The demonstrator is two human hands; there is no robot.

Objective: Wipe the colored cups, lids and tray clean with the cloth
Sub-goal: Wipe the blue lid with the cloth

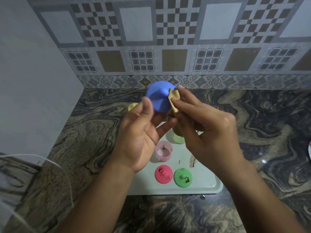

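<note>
A blue lid (pixel 158 100) is held up over the marbled counter (pixel 87 140) by the left hand (pixel 141 132), while a tan cloth (pixel 173 102) is pinched against its rim by the right hand (pixel 207 130) — below, on the pale tray (pixel 207 185), a pink cup (pixel 163 151), red lid (pixel 163 174) and green lid (pixel 183 177) are seen soiled.

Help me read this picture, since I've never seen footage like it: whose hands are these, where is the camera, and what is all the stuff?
There is no machine here. A person wears one camera on the head, looking down at their own bare hands over a marbled counter. The left hand holds up a blue lid; the right hand presses a tan cloth against its edge. Below them a pale tray carries a pink cup, a green cup partly hidden, a red lid and a green lid, with brown smears on several. A yellow piece peeks out behind the left hand.
</note>
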